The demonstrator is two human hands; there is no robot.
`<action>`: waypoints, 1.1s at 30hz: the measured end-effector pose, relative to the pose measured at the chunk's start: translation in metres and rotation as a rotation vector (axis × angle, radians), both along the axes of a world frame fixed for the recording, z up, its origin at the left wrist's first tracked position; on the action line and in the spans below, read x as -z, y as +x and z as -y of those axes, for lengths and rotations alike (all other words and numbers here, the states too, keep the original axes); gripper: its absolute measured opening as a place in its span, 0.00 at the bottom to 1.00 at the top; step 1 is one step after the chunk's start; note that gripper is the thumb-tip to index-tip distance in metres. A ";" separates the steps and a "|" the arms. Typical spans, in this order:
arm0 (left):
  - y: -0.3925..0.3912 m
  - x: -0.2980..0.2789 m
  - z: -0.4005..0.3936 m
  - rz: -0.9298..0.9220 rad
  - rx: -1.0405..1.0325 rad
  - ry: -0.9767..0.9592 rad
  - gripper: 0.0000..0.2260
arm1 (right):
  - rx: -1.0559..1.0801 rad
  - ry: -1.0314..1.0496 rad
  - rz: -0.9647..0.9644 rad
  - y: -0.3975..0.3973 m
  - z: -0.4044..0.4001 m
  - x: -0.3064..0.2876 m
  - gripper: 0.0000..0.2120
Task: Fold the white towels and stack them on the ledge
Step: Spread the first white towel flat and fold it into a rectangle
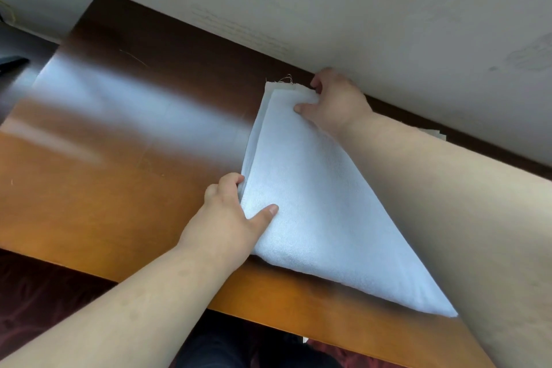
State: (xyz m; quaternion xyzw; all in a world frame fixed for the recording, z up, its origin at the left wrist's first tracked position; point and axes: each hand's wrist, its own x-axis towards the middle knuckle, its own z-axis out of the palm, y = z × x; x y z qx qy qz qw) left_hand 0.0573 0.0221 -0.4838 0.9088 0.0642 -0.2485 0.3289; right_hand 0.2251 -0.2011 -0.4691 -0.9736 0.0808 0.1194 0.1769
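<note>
Several layers, white terry: folded towel (316,203) lying on the wooden counter (98,188), its far corner close to the wall (328,3), its near corner reaching toward the counter's front edge. Layered edges visible along the left side; loose threads at the far corner. A sliver of pale cloth shows beyond the right forearm, identity unclear.

Left hand (230,218): grip closed on the left edge, thumb flat on top, fingers tucked under the layers.

Right hand (334,101): grip closed on the far corner, thumb on top, fingers curled over the end.

Step in hand, by judgement: squaring or placing the folded piece against the wall. No separate stack can be made out.

Handling notes: keep both pinches through all layers so none slides out; draw the left edges flush before letting go; press flat from the centre outward; set the long side parallel to the wall; release the far corner last.

Surroundings: glossy brown counter, reflective glare at left; dark red floor below.
</note>
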 end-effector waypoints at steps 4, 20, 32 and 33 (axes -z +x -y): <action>0.005 0.001 -0.004 -0.052 0.053 0.006 0.34 | -0.065 0.012 0.014 0.001 0.007 0.001 0.21; 0.022 0.006 -0.011 -0.158 0.046 0.032 0.22 | -0.025 0.022 0.172 0.005 -0.018 0.013 0.29; 0.187 -0.002 0.085 0.134 0.102 0.243 0.34 | 0.823 0.361 -0.030 -0.128 0.179 0.003 0.25; 0.196 -0.002 0.093 0.135 0.147 0.298 0.33 | 0.816 0.376 -0.031 -0.133 0.181 0.004 0.22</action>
